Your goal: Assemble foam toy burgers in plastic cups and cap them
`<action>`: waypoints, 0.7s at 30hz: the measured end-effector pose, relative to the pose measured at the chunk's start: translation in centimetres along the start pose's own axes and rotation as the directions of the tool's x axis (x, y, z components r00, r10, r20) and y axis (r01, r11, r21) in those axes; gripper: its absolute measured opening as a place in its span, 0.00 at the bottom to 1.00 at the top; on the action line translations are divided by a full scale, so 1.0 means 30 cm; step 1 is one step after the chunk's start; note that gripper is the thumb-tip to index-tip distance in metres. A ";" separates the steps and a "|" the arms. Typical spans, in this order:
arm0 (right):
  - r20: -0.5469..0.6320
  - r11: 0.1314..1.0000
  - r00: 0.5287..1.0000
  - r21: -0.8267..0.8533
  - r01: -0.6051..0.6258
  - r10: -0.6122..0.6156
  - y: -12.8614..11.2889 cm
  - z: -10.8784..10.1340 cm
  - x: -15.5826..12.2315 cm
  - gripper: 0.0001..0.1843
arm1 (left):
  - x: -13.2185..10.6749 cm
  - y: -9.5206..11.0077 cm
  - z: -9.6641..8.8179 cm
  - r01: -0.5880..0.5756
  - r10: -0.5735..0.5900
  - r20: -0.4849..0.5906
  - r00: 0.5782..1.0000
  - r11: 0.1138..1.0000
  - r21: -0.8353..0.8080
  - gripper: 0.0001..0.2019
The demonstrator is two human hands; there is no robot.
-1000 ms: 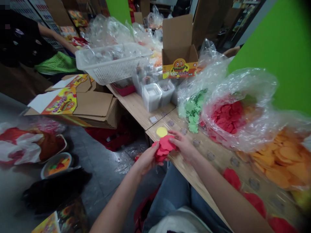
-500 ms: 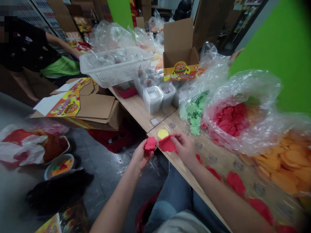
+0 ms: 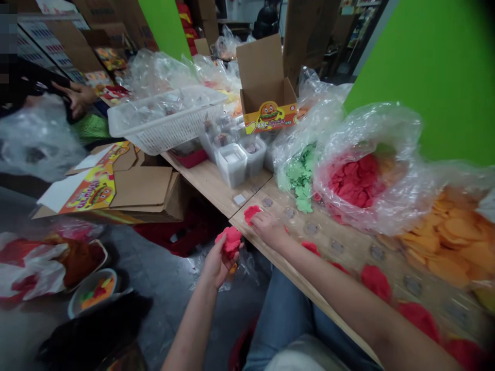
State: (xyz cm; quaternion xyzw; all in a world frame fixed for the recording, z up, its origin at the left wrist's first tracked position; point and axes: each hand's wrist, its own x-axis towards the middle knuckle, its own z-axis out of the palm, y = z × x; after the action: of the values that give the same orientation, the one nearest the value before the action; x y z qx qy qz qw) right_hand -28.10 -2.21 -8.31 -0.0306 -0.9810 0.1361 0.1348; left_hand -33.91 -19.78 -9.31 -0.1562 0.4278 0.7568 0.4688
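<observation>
red and scalloped, a thin stack (image 3: pixel 232 238) sits in the left hand (image 3: pixel 221 257), gripped by curled fingers with the thumb across it, just off the table (image 3: pixel 207 181). one red piece (image 3: pixel 251 212), flat and wavy-rimmed, is at the table's corner; the right hand (image 3: pixel 267 228) has its fingertips over the edge, though whether they pinch it i cannot tell. farther off, a box (image 3: pixel 265 67) reads "xxl" and "12" around a smiling burger (image 3: pixel 270 112), the lettering between too blurred.
</observation>
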 end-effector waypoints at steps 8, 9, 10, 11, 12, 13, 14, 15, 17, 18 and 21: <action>-0.041 0.990 0.999 -0.140 -0.012 0.006 -0.023 -0.043 -0.024 0.23 | 0.039 0.009 0.017 -0.070 0.069 0.018 0.997 0.994 0.087 0.12; -0.022 0.986 1.000 -0.167 0.002 -0.006 -0.029 -0.033 -0.024 0.26 | 0.041 0.013 0.019 -0.078 0.076 0.025 0.997 0.992 0.101 0.12; 0.002 0.982 1.000 -0.191 0.015 -0.015 -0.034 -0.023 -0.025 0.28 | 0.042 0.018 0.021 -0.087 0.083 0.032 0.996 0.990 0.115 0.11; 0.021 0.977 1.000 -0.210 0.023 -0.018 -0.039 -0.013 -0.024 0.28 | 0.042 0.023 0.023 -0.097 0.093 0.036 0.995 0.987 0.128 0.11; 0.031 0.973 0.999 -0.228 0.021 -0.015 -0.042 -0.006 -0.024 0.27 | 0.041 0.029 0.025 -0.109 0.104 0.038 0.994 0.984 0.140 0.10; 0.030 0.969 1.000 -0.245 0.011 -0.004 -0.044 0.000 -0.023 0.26 | 0.042 0.035 0.028 -0.119 0.114 0.041 0.993 0.981 0.150 0.10; 0.024 0.965 1.000 -0.262 0.002 0.004 -0.045 0.003 -0.022 0.25 | 0.044 0.042 0.030 -0.127 0.121 0.046 0.992 0.979 0.159 0.10; 0.015 0.960 1.000 -0.281 -0.007 0.012 -0.046 0.004 -0.022 0.24 | 0.047 0.047 0.033 -0.131 0.123 0.052 0.991 0.977 0.170 0.09; 0.000 0.949 1.000 -0.316 -0.024 0.026 -0.052 0.007 -0.025 0.23 | 0.058 0.057 0.038 -0.128 0.118 0.058 0.991 0.968 0.218 0.09; -0.007 0.942 0.999 -0.332 -0.040 0.040 -0.056 0.009 -0.028 0.22 | 0.066 0.060 0.041 -0.127 0.116 0.058 0.992 0.958 0.257 0.09; -0.010 0.928 0.997 -0.364 -0.072 0.073 -0.067 0.014 -0.039 0.17 | 0.092 0.063 0.056 -0.141 0.126 0.064 0.990 0.915 0.378 0.09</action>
State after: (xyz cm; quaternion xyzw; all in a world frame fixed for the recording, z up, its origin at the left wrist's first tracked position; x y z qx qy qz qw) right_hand -27.15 -4.37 -8.44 -0.0909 -0.9877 -0.0434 0.1199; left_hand -36.64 -17.24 -9.14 -0.0180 0.5676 0.6921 0.4455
